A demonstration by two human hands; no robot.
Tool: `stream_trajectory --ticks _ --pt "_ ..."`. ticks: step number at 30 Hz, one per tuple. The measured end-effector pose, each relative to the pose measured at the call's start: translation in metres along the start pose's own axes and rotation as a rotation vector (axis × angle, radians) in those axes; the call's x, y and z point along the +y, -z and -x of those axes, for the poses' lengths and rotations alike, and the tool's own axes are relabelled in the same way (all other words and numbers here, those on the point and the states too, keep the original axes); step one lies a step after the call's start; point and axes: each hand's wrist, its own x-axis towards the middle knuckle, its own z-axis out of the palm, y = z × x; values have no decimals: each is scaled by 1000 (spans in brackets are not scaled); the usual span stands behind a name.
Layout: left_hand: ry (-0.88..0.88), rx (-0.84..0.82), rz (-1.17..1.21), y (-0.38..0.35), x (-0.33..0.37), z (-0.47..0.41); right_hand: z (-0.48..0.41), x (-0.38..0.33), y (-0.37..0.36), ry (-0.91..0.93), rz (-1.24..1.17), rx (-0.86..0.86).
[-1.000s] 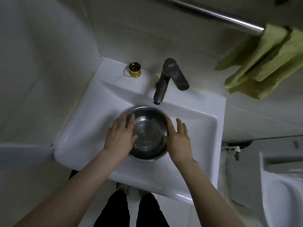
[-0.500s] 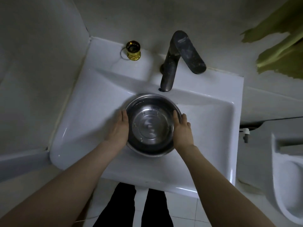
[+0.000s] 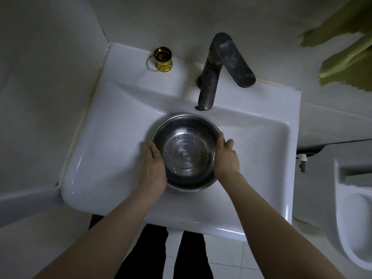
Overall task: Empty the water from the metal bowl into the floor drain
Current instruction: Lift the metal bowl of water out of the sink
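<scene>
Below, both hands (image 3: 154,167) (image 3: 226,158) clasp the metal bowl (image 3: 186,152) inside a white sink (image 3: 112,141) between tiled walls (image 3: 46,77).

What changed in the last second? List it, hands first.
Both hands slid from over the rim down onto the sides of the metal bowl: left hand on its left wall, right hand on its right. The bowl still sits in the sink below the faucet, water inside; the gold cup is unmoved.

Faucet (image 3: 207,81) overhangs bowl (image 3: 186,152) rear; sides, front open.
</scene>
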Motion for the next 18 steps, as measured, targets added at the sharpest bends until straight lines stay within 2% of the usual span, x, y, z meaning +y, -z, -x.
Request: stream_trajectory --ticks 3,8,16,18 --pt "-47 53 -59 -1 -6 -4 0 0 4 -43 -24 -31" --pt "-84 -36 -83 12 14 16 40 28 16 -156 -96 -31" --pt "-140 -128 -187 47 28 45 92 41 40 -155 -191 30" --pt "-238 -136 -209 53 47 60 119 56 55 -200 -235 72"
